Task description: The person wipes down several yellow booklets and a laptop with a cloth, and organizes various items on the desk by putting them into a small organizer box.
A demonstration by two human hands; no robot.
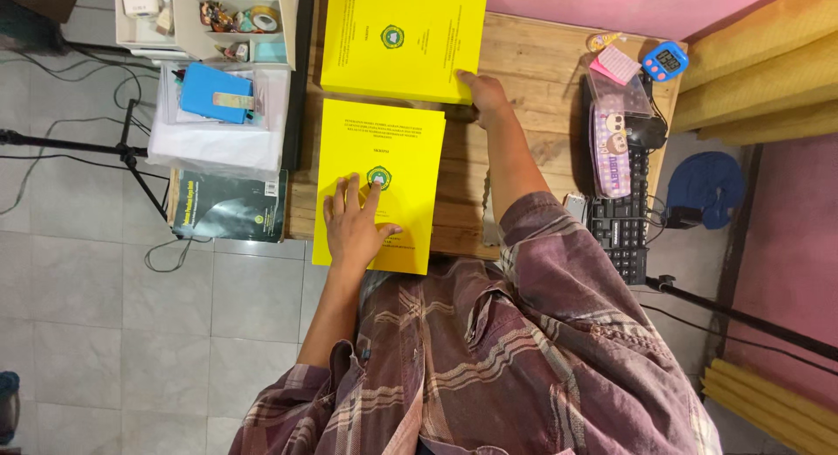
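Two yellow bound books lie on a wooden table (532, 62). The nearer yellow book (384, 150) overhangs the table's front edge, and my left hand (353, 224) rests flat on its cover with fingers spread. The farther yellow book (401, 41) is a thicker stack at the back. My right hand (483, 95) grips its near right corner, fingers on the cover.
A black keyboard (624, 224) and a patterned pencil case (609, 150) sit on the table's right side, with a blue timer (665, 61) and pink notes (616, 65) behind. Left stands a white shelf (218, 123) holding a blue case (214, 93) and a dark book (229, 206). Tripod legs and cables cross the tiled floor.
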